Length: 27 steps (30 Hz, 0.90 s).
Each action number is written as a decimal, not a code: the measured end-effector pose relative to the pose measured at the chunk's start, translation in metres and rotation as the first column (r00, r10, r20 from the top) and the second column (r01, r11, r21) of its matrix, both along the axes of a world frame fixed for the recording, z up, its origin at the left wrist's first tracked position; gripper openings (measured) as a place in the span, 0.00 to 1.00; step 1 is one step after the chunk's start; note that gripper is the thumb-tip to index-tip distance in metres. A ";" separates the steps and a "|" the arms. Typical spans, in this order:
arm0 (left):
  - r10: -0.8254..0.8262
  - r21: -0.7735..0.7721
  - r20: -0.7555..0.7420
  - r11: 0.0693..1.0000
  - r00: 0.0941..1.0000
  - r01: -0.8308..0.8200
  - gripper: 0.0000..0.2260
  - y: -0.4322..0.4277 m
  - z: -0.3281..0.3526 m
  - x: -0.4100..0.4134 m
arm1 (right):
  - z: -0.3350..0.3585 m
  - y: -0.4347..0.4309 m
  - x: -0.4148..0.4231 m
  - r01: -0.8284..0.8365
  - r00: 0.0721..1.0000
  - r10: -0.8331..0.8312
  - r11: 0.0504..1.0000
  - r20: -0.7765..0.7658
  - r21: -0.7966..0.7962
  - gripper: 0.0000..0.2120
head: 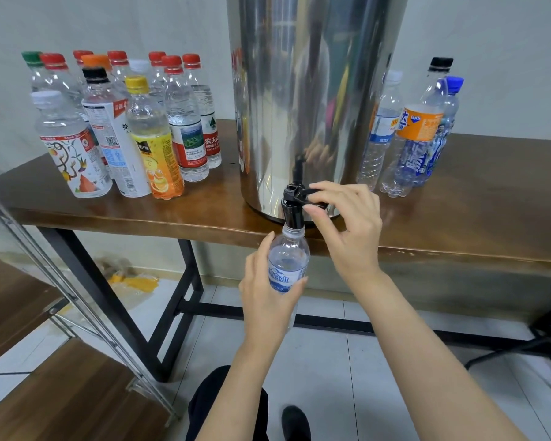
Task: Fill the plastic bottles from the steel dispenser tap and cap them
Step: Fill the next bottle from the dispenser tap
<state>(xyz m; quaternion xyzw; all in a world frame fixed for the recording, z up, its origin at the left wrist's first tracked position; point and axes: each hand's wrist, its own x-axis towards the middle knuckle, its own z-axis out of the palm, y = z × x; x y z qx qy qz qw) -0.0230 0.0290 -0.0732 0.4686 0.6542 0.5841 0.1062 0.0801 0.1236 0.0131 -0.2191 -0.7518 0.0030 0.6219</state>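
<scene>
Left hand (268, 297) wraps our thin, crushable bottle (288, 259) mid-label; right hand (347, 224) pinches tap (295, 202) lever.

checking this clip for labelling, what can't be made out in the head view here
Head view:
- Steel dispenser: top cut off by the upper edge.
- Bottle: lower body hidden by the left hand gripping it; fill level unclear.
- Tap: lever mostly covered by the right hand pinching it; flow not visible.
- Rear capped bottles: labels hidden by the front row.
</scene>
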 end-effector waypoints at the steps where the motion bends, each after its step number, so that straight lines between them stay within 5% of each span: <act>1: 0.011 -0.003 -0.022 1.000 1.000 -0.011 0.40 0.000 0.000 0.000 | -0.001 0.000 -0.001 0.002 1.000 -0.002 1.000 -0.012 0.008 0.15; 27: 0.101 0.045 -0.073 0.994 0.992 -0.097 0.41 0.004 -0.003 0.011 | -0.005 -0.007 -0.010 -0.007 0.993 0.001 0.999 -0.122 -0.049 0.14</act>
